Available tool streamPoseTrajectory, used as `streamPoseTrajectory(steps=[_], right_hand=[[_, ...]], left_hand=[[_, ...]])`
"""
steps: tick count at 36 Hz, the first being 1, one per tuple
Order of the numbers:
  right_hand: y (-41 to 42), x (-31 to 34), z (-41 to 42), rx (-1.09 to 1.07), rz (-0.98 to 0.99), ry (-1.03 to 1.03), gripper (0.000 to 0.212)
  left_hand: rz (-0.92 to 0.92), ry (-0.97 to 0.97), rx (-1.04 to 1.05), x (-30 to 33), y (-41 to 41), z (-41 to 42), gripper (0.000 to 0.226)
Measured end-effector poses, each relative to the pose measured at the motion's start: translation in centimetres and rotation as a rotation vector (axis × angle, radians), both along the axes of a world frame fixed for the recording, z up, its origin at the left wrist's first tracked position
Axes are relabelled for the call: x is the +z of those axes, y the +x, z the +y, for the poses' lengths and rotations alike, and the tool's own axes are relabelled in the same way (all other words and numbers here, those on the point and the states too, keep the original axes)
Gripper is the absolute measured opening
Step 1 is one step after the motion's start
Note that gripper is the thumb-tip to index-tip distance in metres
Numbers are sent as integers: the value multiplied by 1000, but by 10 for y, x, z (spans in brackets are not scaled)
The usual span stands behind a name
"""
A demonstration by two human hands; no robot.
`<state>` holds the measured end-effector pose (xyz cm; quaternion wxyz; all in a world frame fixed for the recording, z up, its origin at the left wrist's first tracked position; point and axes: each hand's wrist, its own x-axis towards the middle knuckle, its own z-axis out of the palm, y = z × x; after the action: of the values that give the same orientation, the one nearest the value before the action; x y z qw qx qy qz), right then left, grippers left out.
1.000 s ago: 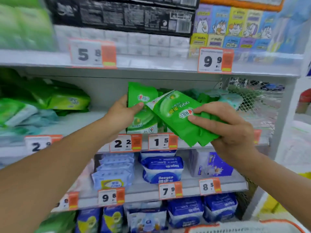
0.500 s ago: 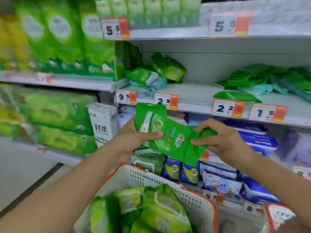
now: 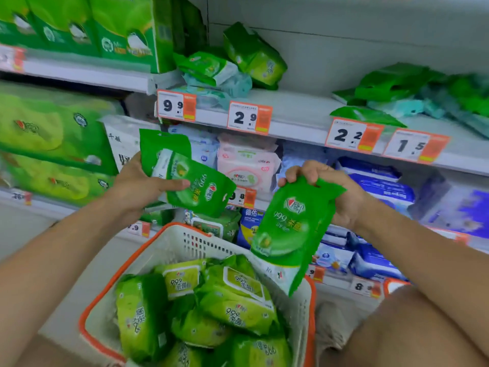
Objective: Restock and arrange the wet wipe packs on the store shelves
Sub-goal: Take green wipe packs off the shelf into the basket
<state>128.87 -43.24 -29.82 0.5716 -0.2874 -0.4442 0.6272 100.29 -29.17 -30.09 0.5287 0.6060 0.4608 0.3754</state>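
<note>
The left hand (image 3: 137, 186) holds 2 flat green wet wipe packs (image 3: 185, 173) fanned one behind the other, its grip closed on them with the thumb laid across the front pack and the fingers behind. The right hand (image 3: 333, 189) pinches a third green wet wipe pack (image 3: 288, 234) by its top edge, the grip closed on it, so the pack hangs nearly upright with its lower end over the far right corner of the basket (image 3: 169, 245). The 2 hands are apart, with the lower shelves showing between them.

The basket is white with an orange rim and sits below both hands; it holds a heap of thicker lime-green wipe packs (image 3: 232, 295) with flip lids, lying at mixed angles.

On the shelf (image 3: 299, 109) above the hands, more green packs lie loose: a leaning pile (image 3: 251, 56) at the left end and a scattered group (image 3: 397, 86) at the right. Price tags along its front edge read 9.9 (image 3: 176, 105), 2.9 (image 3: 248, 117), 2.2 (image 3: 353, 136) and 1.5 (image 3: 415, 147). The shelf under it carries pink-and-white packs (image 3: 248, 165) and blue packs (image 3: 381, 186). Big green cartons (image 3: 53, 139) fill the shelving to the left.
</note>
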Motion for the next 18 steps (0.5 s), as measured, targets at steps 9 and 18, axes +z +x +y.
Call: streamPoseTrajectory(steps=[9,18], right_hand=[[-30,-21,18,165,222,-154,16],[-79,-30,27,-200,119,-367,33]], left_hand=[[-43,-40,-135,-2,29,-18,74],[168,159,203,-16,6,-3,80]])
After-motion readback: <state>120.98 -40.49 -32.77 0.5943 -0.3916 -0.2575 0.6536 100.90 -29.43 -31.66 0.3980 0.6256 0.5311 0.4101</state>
